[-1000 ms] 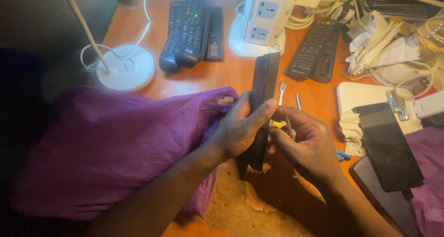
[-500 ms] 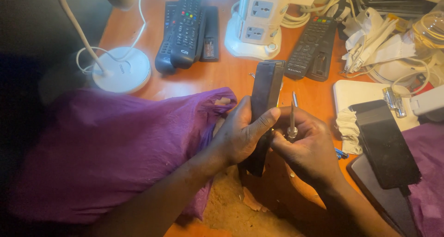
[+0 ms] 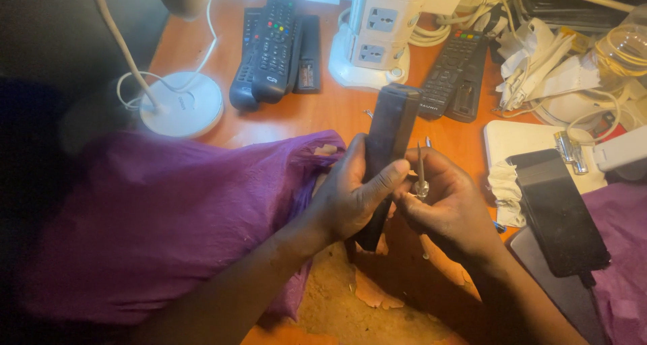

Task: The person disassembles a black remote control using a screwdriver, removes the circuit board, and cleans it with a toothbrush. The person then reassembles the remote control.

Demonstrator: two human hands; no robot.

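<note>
Head view, near edge first: worn patch of desk (image 3: 377,304) at 6 o'clock, orange laminate peeled away to rough pale board with curled flakes. Crinkled purple plastic bag (image 3: 162,224) spread from 7 to 9 o'clock, soft and matte, contents hidden. At centre, left hand (image 3: 350,197) wrapped around a long, slim black remote (image 3: 389,149), thumb pressed across its smooth side; remote held nearly upright, lower end down by the worn patch, squared top tilted toward 12 o'clock. Just beside it, right hand (image 3: 448,207) pinched narrow around a thin metal tool (image 3: 420,173), bright shaft pointing up, fingertips closed on its lower end; touching the remote or not, cannot tell. At 3 o'clock, flat glossy black slab (image 3: 556,213) lying over a white rounded box (image 3: 505,139), crumpled white tissue (image 3: 502,193) at the box's near corner, more purple plastic at the right edge. At 10 o'clock, round white lamp base (image 3: 185,106) with a thin bent stem and looped white cord. Farther, at 11 o'clock, a cluster of black remotes (image 3: 273,45) with coloured buttons, lying side by side. At 12 o'clock, white tower socket block (image 3: 374,38), glossy plastic. At 1 o'clock, two more black remotes (image 3: 455,72), then a tangle of white cables and paper (image 3: 539,55).
</note>
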